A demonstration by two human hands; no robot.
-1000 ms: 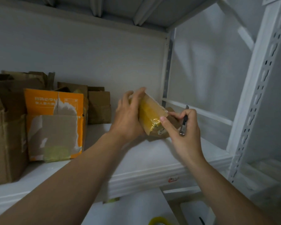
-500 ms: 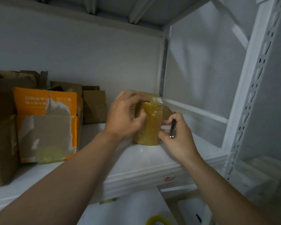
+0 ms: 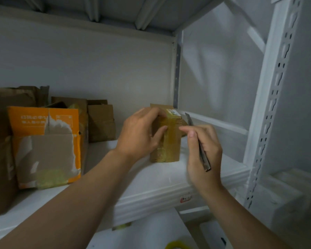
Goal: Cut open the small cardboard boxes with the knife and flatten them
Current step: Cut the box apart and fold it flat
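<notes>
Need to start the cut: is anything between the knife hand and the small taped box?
Nothing visible. The right hand holds the knife just right of the small box; the left hand grips its left side and front.

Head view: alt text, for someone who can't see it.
A left hand grips a small taped box standing on a white shelf; the right hand holds a knife beside it, blade up. An orange box and brown boxes sit farther left.

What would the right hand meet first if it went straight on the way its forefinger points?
Probably the small taped box, which stands just ahead of the right hand; the left hand holds its other side. Depth is unclear.
</notes>
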